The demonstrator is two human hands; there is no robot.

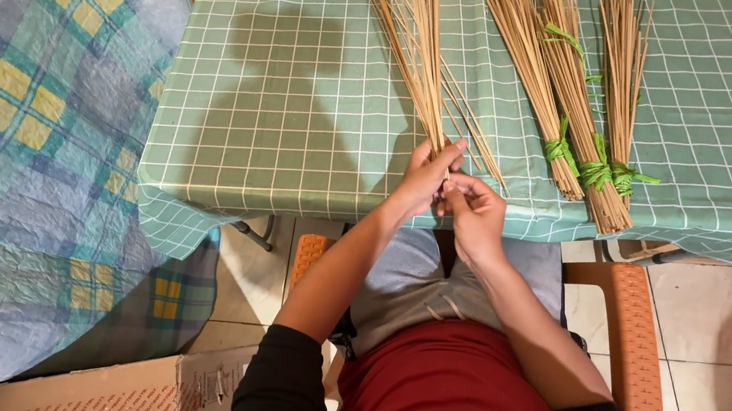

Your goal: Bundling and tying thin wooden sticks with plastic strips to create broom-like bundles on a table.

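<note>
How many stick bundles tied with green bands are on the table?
3, side by side at the table's right: left bundle, middle bundle, right bundle. The loose sticks in both hands are untied. More may lie beyond the top edge.

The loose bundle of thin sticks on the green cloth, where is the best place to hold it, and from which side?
Likely at the near, narrow end of the loose stick bundle, at the table edge, coming from the seated side. There the sticks converge, where the left hand and right hand meet; farther away they fan out.
</note>
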